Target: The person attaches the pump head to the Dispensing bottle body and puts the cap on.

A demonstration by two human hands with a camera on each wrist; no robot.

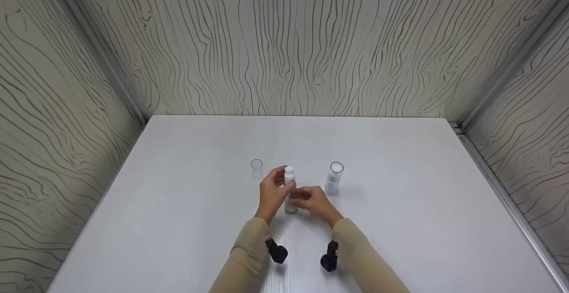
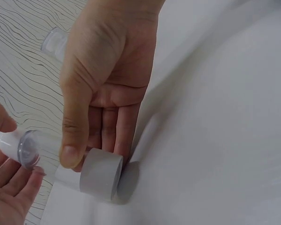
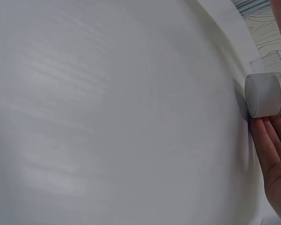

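Note:
A slim bottle (image 1: 290,178) stands roughly upright between both hands, with a white top (image 2: 9,143), a see-through middle and a pale base (image 3: 263,95). Around its upper part, my left hand (image 1: 272,193) grips with thumb and fingers. In the left wrist view that left hand (image 2: 11,192) shows at the lower left, by the white top. Lower down, my right hand (image 1: 314,200) holds the bottle between thumb and fingers, just above the pale base in the left wrist view. The right hand (image 3: 276,183) is partly cut off in the right wrist view. Whether the base touches the table is unclear.
To the right stands a tall clear tube (image 1: 333,179) with white inside. A small clear cup (image 1: 257,168) sits left of the hands. Both are on the white table (image 1: 178,204), which has wood-patterned walls (image 1: 284,53) at the back and sides.

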